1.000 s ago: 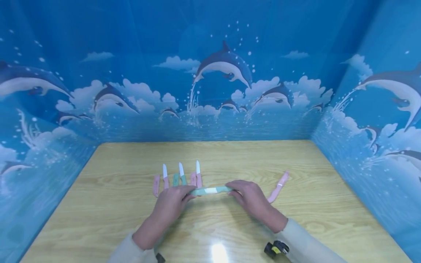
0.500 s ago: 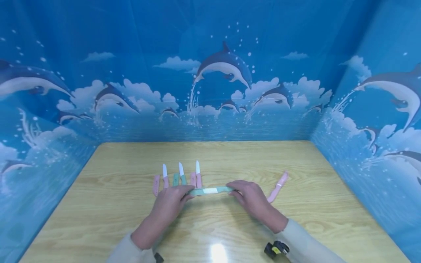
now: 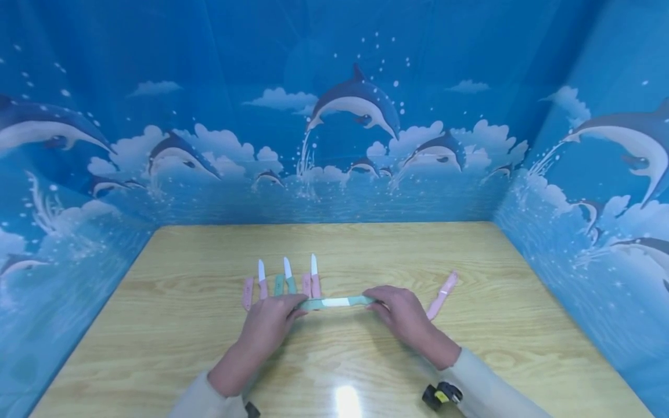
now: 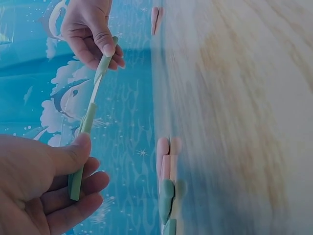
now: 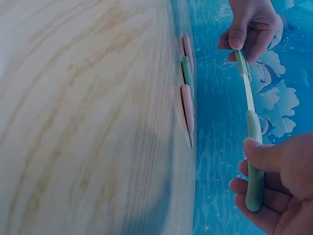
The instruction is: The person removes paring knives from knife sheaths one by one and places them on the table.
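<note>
My left hand (image 3: pixel 269 325) pinches the green sheath (image 3: pixel 312 305) of a paring knife between thumb and fingers. At the other end, my right hand (image 3: pixel 401 313) grips the knife's green handle (image 5: pixel 254 166). A stretch of white blade (image 3: pixel 335 302) shows between the two, its tip hidden inside the sheath. The knife is held level above the table, as both wrist views show. Just beyond the left hand lie several paring knives and sheaths: a pink-handled knife (image 3: pixel 316 284), a green-handled knife (image 3: pixel 290 281), another pink-handled knife (image 3: pixel 263 284), and a pink sheath (image 3: pixel 248 293).
To the right, a pink sheathed knife (image 3: pixel 442 295) lies slanted on the wooden table (image 3: pixel 397 249). A blue dolphin-print curtain (image 3: pixel 334 197) encloses the back and sides of the table. A green sheath (image 3: pixel 279 284) and a pink sheath (image 3: pixel 306 283) lie among the bare knives.
The right hand has shifted slightly to the right with the handle, and a little more white blade shows out of the sheath. The left hand stays nearly still.
</note>
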